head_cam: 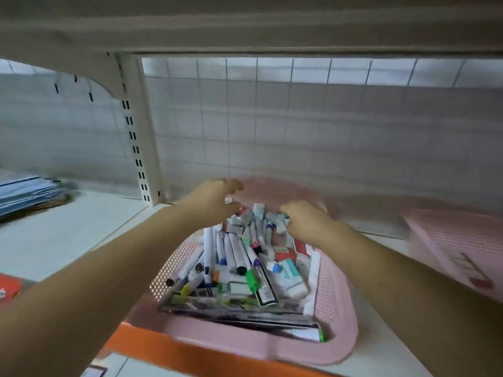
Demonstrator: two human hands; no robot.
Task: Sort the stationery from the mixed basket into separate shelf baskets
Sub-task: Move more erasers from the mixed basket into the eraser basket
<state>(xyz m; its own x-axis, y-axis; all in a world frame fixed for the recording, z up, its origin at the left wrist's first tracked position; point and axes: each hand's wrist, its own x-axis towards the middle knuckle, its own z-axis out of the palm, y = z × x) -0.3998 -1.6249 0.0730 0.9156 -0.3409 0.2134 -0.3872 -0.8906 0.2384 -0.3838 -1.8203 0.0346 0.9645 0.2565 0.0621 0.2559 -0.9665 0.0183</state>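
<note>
Head view: both hands over the far end, 12 o'clock, of the mixed basket [337, 308] on the shelf.
Fingers of left hand [212, 202] and right hand [304, 221] curl into the pile; blur hides any hold. Best to take one kind per grab. Count: pink baskets 2, second basket [457, 240] at 3 o'clock; markers [234, 254] heaped, uncountable.

Basket: the pink perforated plastic basket [334, 295] stands on the white metal shelf board [68, 235], at its front edge.
Inside: a heap of white plastic markers and boxed erasers [245, 254].
Right: a second pink perforated basket [457, 240], near.
Far left: a stack of blue flat folders [27, 191], on the shelf.
Behind: a white wire grid panel [272, 118], with a white slotted metal post [136, 131] at its left.
</note>
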